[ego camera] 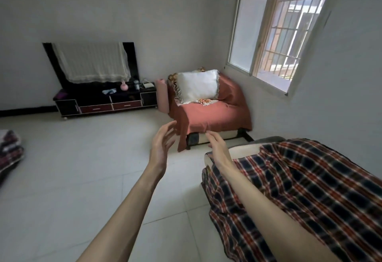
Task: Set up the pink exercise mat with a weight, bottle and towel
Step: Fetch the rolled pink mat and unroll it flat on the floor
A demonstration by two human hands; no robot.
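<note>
left hand (160, 148) – fingers spread, empty | right hand (217, 148) – fingers loosely open, empty, above floor (72, 168)

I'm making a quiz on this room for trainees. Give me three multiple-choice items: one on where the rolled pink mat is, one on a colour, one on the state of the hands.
1. Where does the rolled pink mat stand?
A. On the TV stand
B. Between the TV stand and the armchair
C. Under the window

2. What colour is the pillow on the armchair?
A. White
B. Blue
C. Black

3. What are the hands doing?
A. Both grip the mat
B. One holds a bottle
C. Both empty, open

Key: 1 B, it stands upright beside the armchair; 2 A, plainly white; 3 C, left hand and right hand show spread fingers.
</note>
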